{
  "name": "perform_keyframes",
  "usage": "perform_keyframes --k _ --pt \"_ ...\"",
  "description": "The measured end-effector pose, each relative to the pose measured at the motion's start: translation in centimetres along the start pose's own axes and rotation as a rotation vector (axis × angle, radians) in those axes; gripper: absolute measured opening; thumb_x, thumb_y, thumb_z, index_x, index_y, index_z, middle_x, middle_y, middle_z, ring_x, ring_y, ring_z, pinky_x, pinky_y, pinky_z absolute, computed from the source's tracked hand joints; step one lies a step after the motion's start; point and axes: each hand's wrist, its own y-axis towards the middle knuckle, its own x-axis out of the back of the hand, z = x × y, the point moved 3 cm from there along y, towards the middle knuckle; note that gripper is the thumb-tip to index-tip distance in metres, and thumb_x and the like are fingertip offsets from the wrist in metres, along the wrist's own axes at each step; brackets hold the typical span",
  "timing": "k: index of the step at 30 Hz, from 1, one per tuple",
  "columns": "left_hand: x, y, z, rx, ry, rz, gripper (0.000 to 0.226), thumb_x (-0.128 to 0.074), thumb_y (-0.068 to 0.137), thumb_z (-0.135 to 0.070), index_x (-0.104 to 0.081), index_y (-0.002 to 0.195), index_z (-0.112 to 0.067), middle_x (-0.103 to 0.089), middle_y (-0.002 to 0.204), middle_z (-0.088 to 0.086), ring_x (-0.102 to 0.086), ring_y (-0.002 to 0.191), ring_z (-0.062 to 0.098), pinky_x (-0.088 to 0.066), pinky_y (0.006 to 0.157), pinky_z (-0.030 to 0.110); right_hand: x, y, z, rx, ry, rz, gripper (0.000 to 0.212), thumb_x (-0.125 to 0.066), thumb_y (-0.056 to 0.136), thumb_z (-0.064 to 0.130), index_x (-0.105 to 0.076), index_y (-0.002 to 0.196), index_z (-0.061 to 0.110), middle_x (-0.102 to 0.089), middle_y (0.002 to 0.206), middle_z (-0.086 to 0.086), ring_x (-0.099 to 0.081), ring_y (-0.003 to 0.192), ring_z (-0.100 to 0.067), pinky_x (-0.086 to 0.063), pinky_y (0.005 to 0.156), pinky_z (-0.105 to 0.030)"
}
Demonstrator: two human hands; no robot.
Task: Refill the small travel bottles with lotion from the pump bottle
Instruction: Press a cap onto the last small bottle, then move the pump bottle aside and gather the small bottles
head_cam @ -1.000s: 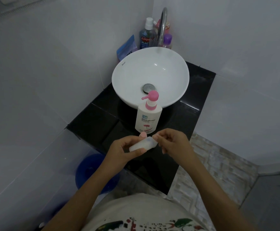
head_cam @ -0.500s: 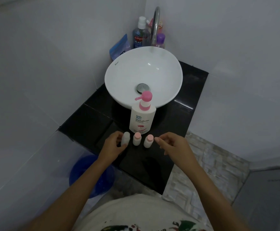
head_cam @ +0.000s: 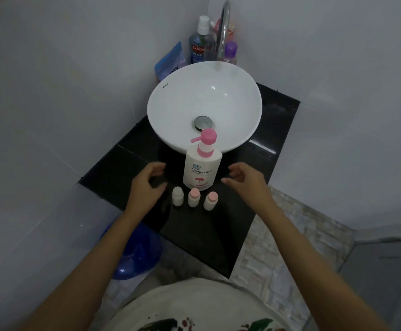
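A white pump bottle (head_cam: 201, 168) with a pink pump head stands upright on the black counter (head_cam: 113, 173), just in front of the basin. Three small white travel bottles stand in a row before it: the left one (head_cam: 177, 196) has a white top, the middle one (head_cam: 193, 197) and the right one (head_cam: 210, 200) have pink caps. My left hand (head_cam: 147, 185) hovers left of the row, fingers curled apart, holding nothing. My right hand (head_cam: 245, 180) hovers right of the pump bottle, also holding nothing.
A round white basin (head_cam: 204, 106) with a chrome tap (head_cam: 224, 27) fills the back of the counter. Mouthwash (head_cam: 198, 44), a purple bottle (head_cam: 230, 52) and a blue pouch (head_cam: 169, 62) stand behind it. A blue bucket (head_cam: 137, 252) sits on the floor at the left.
My left hand set the white-topped travel bottle down at the left of the row and let go. Both hands have since moved up and apart, towards the sides of the pump bottle.
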Motion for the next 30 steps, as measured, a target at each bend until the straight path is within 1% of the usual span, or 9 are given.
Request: perform_keyframes --k 3,6,10,14,17,21,25,28,30 --pt "-0.8 2.0 -3.1 -0.042 0.006 0.139 0.054 -0.078 0.074 -0.011 -0.057 0.124 -0.021 -0.062 0.116 -0.009 -0.058 0.105 0.001 -0.043 0.088 0.012 -1.2 2.3 0.4 0.050 -0.011 0.126 0.050 -0.075 0.077 0.020 -0.055 0.123 0.018 -0.061 0.115 0.000 -0.059 0.098 -0.015 -0.050 0.085 -0.030" --pt "-2.3 3.1 -4.5 -0.063 0.020 0.261 0.056 -0.079 0.074 -0.012 -0.058 0.125 -0.024 -0.064 0.113 -0.012 -0.059 0.098 -0.007 -0.047 0.080 0.009 -2.1 3.1 0.9 0.114 0.002 0.177 0.050 -0.076 0.074 0.016 -0.057 0.120 0.019 -0.066 0.110 0.000 -0.062 0.094 -0.016 -0.054 0.085 -0.038" --pt "-3.0 3.7 -4.6 -0.087 0.011 0.193 0.052 -0.079 0.072 -0.006 -0.063 0.120 -0.017 -0.070 0.108 -0.004 -0.066 0.095 0.005 -0.056 0.085 0.026 -2.6 3.2 1.2 0.114 0.076 0.131 0.040 -0.075 0.075 0.010 -0.061 0.112 0.019 -0.068 0.098 0.001 -0.065 0.083 -0.015 -0.057 0.078 -0.039" --pt "-2.4 3.0 -4.6 -0.104 0.058 0.141 0.045 -0.079 0.071 -0.010 -0.066 0.114 -0.018 -0.071 0.105 -0.005 -0.067 0.095 0.007 -0.057 0.084 0.029 -2.8 3.0 1.6 0.144 0.086 0.154 0.033 -0.073 0.076 0.009 -0.063 0.107 0.017 -0.069 0.096 -0.003 -0.067 0.084 -0.017 -0.058 0.078 -0.039" --pt "-0.1 2.3 -4.8 -0.105 0.043 0.068 0.043 -0.081 0.071 -0.015 -0.067 0.111 -0.020 -0.071 0.104 -0.008 -0.066 0.094 0.004 -0.056 0.082 0.024 -3.0 3.7 3.8 0.217 0.049 0.199 0.034 -0.076 0.074 0.011 -0.064 0.105 0.015 -0.070 0.094 -0.005 -0.067 0.082 -0.018 -0.058 0.074 -0.036" --pt "4.9 1.7 -5.2 -0.097 0.055 -0.100 0.041 -0.083 0.069 -0.021 -0.068 0.107 -0.023 -0.069 0.095 -0.012 -0.065 0.084 -0.001 -0.053 0.075 0.013 -3.9 5.6 9.6 0.356 -0.025 0.300 0.031 -0.076 0.073 0.012 -0.065 0.101 0.011 -0.070 0.092 -0.001 -0.065 0.077 -0.010 -0.053 0.067 -0.018" --pt "9.5 1.9 -3.9 -0.003 0.062 -0.344 0.040 -0.085 0.067 -0.019 -0.069 0.103 -0.024 -0.066 0.085 -0.016 -0.061 0.070 -0.004 -0.049 0.064 0.006 -7.3 9.0 16.0 0.498 -0.108 0.441 0.031 -0.076 0.072 0.011 -0.067 0.102 0.008 -0.070 0.097 -0.003 -0.063 0.081 -0.016 -0.048 0.070 -0.021" --pt "11.9 2.3 -2.1 0.098 0.105 -0.494 0.042 -0.085 0.066 -0.020 -0.069 0.105 -0.017 -0.067 0.089 -0.010 -0.062 0.069 0.003 -0.045 0.061 0.002 -11.3 11.5 19.4 0.535 -0.101 0.583 0.038 -0.077 0.071 0.006 -0.066 0.107 0.005 -0.070 0.103 -0.009 -0.065 0.087 -0.016 -0.050 0.079 -0.025" --pt "12.9 2.6 -0.8 0.146 0.133 -0.555 0.042 -0.085 0.066 -0.021 -0.069 0.105 -0.015 -0.070 0.093 -0.005 -0.063 0.073 0.008 -0.044 0.061 0.004 -13.8 12.9 20.8 0.535 -0.073 0.674 0.040 -0.077 0.071 0.003 -0.066 0.109 0.005 -0.070 0.104 -0.009 -0.064 0.080 -0.008 -0.052 0.070 -0.018"
